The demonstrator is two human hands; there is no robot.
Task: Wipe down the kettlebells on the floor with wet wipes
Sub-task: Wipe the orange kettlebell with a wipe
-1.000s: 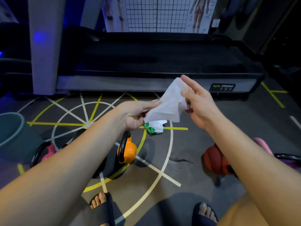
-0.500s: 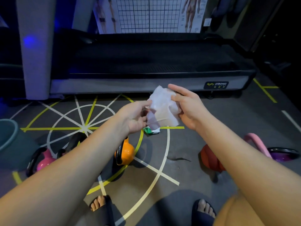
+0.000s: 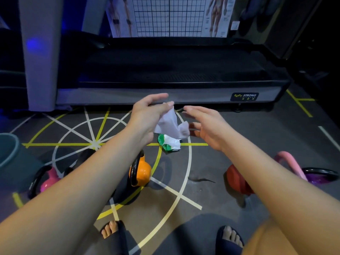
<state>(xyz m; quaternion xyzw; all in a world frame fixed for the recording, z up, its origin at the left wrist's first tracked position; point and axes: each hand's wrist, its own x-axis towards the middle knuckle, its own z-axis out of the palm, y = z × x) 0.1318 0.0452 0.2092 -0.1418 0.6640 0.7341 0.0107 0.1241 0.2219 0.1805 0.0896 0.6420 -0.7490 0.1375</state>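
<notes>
Plainly, the wet wipe (image 3: 168, 124) is the thing in hand. It hangs limp and crumpled from the left hand (image 3: 147, 115), pinched between thumb and fingers, above the floor (image 3: 266, 135) and over the wipe packet (image 3: 169, 143). The right hand (image 3: 209, 129) is just beside it, its fingers (image 3: 191, 109) straight and spread, holding nothing and not touching the sheet.

The wipe looks light, soft and damp, so it will likely cling and bunch. I judge it best spread flat over the palm before wiping.

The kettlebells stand on the floor. An orange kettlebell (image 3: 140, 171) is beneath the left forearm and a red kettlebell (image 3: 237, 181) is partly hidden by the right forearm. A pink kettlebell (image 3: 49, 181) is at far left, and a purple kettlebell (image 3: 320, 178) at far right has a pink handle (image 3: 288, 162) beside it. They look heavy and hard, probably slick once wet, and the handle loop seems the place to steady one.

The floor is dark matting with yellow and white lines. A treadmill (image 3: 174, 70) stands beyond, with a gridded poster (image 3: 165, 15) behind it and a teal tub (image 3: 9, 150) at the left edge.
</notes>
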